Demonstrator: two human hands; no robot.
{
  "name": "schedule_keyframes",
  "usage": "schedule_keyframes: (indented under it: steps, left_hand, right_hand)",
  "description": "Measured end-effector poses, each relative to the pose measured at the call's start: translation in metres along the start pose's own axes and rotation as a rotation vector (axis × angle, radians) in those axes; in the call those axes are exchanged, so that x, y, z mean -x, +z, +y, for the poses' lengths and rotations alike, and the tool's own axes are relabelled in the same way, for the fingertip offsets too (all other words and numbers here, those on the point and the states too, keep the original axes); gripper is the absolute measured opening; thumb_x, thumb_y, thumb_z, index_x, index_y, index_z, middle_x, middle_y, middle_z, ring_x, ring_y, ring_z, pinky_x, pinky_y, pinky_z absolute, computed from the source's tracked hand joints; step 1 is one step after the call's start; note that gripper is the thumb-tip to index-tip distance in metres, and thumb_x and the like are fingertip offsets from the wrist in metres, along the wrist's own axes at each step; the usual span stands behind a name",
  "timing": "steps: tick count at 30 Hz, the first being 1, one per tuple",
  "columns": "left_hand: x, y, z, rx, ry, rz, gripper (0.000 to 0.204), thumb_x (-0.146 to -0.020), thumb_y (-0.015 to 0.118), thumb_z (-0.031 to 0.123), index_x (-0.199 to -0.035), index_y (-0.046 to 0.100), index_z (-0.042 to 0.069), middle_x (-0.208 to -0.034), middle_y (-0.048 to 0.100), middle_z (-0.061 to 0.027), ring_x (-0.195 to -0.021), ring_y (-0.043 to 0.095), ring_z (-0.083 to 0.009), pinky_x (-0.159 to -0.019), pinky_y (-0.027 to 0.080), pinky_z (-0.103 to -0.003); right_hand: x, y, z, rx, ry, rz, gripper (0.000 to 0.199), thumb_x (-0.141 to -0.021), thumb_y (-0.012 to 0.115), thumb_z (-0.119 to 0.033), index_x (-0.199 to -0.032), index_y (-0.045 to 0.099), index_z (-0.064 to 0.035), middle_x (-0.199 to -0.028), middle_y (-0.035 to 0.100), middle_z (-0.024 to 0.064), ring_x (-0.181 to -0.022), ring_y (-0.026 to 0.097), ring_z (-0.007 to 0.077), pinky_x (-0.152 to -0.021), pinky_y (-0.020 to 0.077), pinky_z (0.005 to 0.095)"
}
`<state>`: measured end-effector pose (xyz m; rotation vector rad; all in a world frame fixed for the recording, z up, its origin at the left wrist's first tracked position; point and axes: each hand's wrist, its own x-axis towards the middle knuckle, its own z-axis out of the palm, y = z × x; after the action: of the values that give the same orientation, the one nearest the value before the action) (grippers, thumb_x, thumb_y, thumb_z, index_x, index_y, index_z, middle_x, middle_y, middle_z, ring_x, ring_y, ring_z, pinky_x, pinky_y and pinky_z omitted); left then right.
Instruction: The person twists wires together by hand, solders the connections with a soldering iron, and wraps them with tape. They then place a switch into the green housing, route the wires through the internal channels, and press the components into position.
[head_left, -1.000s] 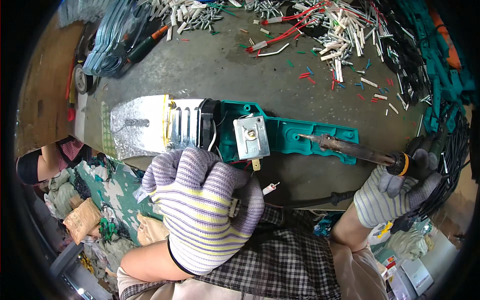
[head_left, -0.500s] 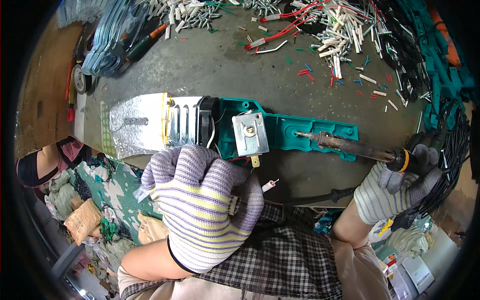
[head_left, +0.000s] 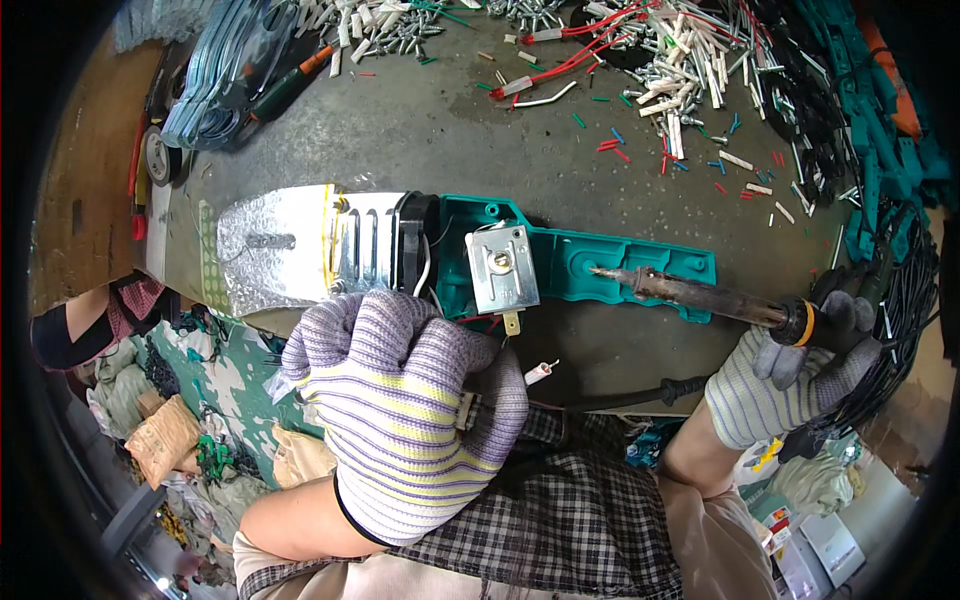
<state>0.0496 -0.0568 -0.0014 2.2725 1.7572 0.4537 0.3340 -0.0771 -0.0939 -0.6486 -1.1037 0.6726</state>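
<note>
My right hand (head_left: 785, 375), in a striped knit glove, is closed round the dark handle of a soldering iron (head_left: 710, 295). Its tip is over an open teal plastic handle shell (head_left: 625, 260). A square metal thermostat-like box (head_left: 503, 268) with a brass tab is at the shell's wide end. Joined to that end is a slotted metal body (head_left: 370, 240), its far left part in bubble wrap (head_left: 270, 250). My left hand (head_left: 400, 410), gloved too, is closed just below the metal box; its curled fingers hide what they hold. A white wire end (head_left: 540, 372) sticks out beside its thumb.
Screws and white sleeves (head_left: 680, 90) lie heaped at the far right, with red-wired lamps (head_left: 515, 87) beside them. A screwdriver (head_left: 290, 85) and clear plastic-wrapped parts (head_left: 215, 90) are at the far left. Black cables (head_left: 900, 310) hang at the right edge.
Hardly anything differs. Both hands and the soldering iron stay almost in place; at the left edge another person's arm has shifted slightly.
</note>
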Motion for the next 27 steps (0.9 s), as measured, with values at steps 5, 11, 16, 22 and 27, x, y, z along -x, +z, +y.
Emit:
schedule_keyframes:
  steps: [5, 11, 16, 22, 27]
  left_hand:
    - [0.002, 0.000, -0.001, 0.008, 0.008, 0.007, 0.024, -0.058, 0.074, 0.011, -0.077, 0.058, 0.011, -0.086, 0.051, -0.0091, -0.083, 0.050, -0.0316, -0.080, 0.034, -0.046]
    - [0.000, -0.001, 0.000, 0.000, 0.013, -0.001, 0.024, -0.059, 0.074, 0.011, -0.078, 0.058, 0.011, -0.084, 0.052, -0.0082, -0.081, 0.050, -0.0307, -0.077, 0.034, -0.045]
    - [-0.001, 0.001, 0.000, 0.005, 0.004, 0.015, 0.023, -0.059, 0.074, 0.011, -0.077, 0.059, 0.012, -0.081, 0.052, -0.0071, -0.080, 0.050, -0.0304, -0.075, 0.033, -0.044]
    - [0.000, -0.001, 0.001, -0.017, -0.008, 0.007, 0.022, -0.060, 0.075, 0.012, -0.076, 0.061, 0.013, -0.083, 0.053, -0.0072, -0.080, 0.051, -0.0296, -0.074, 0.034, -0.044]
    - [0.002, -0.002, -0.005, -0.017, 0.031, 0.046, 0.024, -0.060, 0.077, 0.015, -0.078, 0.062, 0.015, -0.084, 0.053, -0.0067, -0.081, 0.051, -0.0290, -0.074, 0.034, -0.042]
  right_hand:
    - [0.007, -0.012, -0.001, -0.011, 0.031, 0.117, 0.048, -0.105, 0.031, -0.029, -0.149, 0.021, -0.0126, -0.147, 0.038, 0.0198, -0.129, 0.048, 0.0264, -0.106, 0.0452, 0.0399]
    - [-0.004, 0.000, -0.006, -0.198, 0.115, 0.034, 0.048, -0.105, 0.027, -0.038, -0.143, 0.033, -0.0094, -0.135, 0.052, 0.0220, -0.114, 0.061, 0.0287, -0.096, 0.0534, 0.0397]
    - [-0.019, 0.025, -0.010, -0.423, 0.215, 0.082, 0.052, -0.105, 0.025, -0.042, -0.136, 0.042, -0.0042, -0.124, 0.060, 0.0237, -0.101, 0.067, 0.0322, -0.085, 0.0580, 0.0409]
    - [-0.013, 0.012, -0.011, -0.549, 0.274, 0.148, 0.047, -0.104, 0.033, -0.040, -0.132, 0.045, -0.0048, -0.126, 0.058, 0.0234, -0.105, 0.065, 0.0329, -0.094, 0.0521, 0.0472]
    - [-0.019, 0.004, -0.013, -0.734, 0.431, -0.021, 0.043, -0.103, 0.039, -0.040, -0.132, 0.046, -0.0083, -0.127, 0.056, 0.0206, -0.112, 0.061, 0.0283, -0.104, 0.0439, 0.0482]
